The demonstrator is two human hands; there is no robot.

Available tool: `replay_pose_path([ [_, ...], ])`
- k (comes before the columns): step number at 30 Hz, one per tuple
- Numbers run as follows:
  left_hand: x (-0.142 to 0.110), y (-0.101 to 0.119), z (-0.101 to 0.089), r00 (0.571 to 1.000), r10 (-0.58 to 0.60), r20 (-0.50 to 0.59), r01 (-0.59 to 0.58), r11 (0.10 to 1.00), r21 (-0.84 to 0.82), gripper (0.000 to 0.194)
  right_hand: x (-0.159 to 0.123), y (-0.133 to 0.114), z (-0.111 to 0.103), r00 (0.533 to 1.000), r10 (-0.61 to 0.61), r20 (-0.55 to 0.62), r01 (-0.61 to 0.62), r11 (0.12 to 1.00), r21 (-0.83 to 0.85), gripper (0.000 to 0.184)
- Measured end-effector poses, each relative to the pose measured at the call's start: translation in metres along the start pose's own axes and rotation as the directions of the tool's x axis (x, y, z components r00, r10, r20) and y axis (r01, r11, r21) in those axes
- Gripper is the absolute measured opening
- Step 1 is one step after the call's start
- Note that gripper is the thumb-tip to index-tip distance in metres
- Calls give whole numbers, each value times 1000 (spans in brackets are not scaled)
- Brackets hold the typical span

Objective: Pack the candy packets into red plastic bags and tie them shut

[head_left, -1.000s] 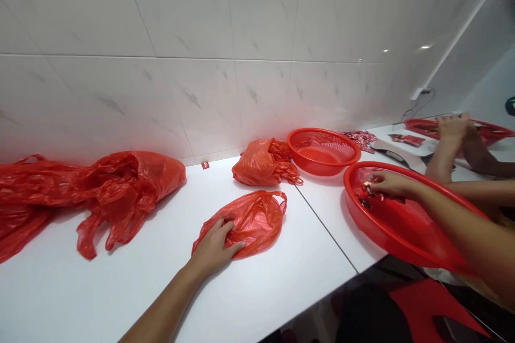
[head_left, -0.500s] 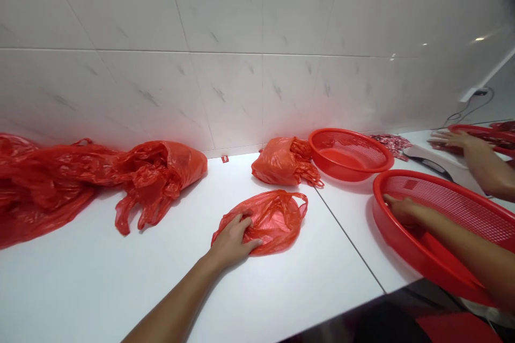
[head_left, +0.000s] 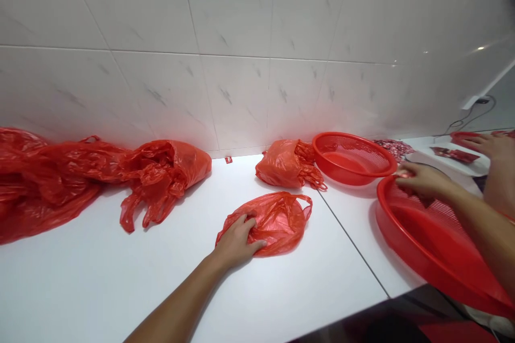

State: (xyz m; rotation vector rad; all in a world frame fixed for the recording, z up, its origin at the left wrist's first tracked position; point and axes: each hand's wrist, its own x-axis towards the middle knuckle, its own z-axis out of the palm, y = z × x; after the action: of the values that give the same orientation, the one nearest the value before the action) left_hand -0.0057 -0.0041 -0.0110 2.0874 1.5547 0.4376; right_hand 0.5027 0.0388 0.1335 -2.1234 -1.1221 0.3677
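Note:
My left hand (head_left: 240,241) rests on a crumpled red plastic bag (head_left: 281,222) that lies flat on the white table. Its thumb is apart from the bent fingers. Above the far left rim of a large red plastic basket (head_left: 396,244), my right hand (head_left: 426,182) is closed. Something small and pinkish shows at its fingertips, too little to name. Behind the flat bag sits a filled red plastic bag (head_left: 277,163) with bunched handles.
More red bags (head_left: 189,163) lie along the wall at left. A smaller red basket (head_left: 350,158) stands near the wall, with small red-and-white packets (head_left: 396,147) behind it. Farther right are a white scale-like tray (head_left: 446,163) with a dark red packet and another person's hand (head_left: 497,146).
My right hand has risen from inside the large basket to above its rim. My left hand stays on the bag. The other person's hand has moved right, leaving the packet on the tray visible.

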Motion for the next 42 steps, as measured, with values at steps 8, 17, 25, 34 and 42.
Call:
replay_pose_path([
  [8,0,6,0,999,40,-18,-39,999,20,41,-115,-87,94,788,-526,321,96,620,779,39],
  [17,-14,-11,-17,992,127,-6,-126,987,102,65,-179,-94,261,479,-856,194,543,462,701,17],
  [25,-9,-7,-13,971,183,-153,-162,976,144,40,-174,-71,250,608,-745,276,301,538,788,17],
  [34,-14,1,5,876,347,-334,-352,935,49,62,-192,-74,252,501,-768,399,95,507,856,15],
  [42,-16,2,1,766,288,-574,-293,952,87,46,-189,-74,257,693,-598,403,1,559,829,22],
])
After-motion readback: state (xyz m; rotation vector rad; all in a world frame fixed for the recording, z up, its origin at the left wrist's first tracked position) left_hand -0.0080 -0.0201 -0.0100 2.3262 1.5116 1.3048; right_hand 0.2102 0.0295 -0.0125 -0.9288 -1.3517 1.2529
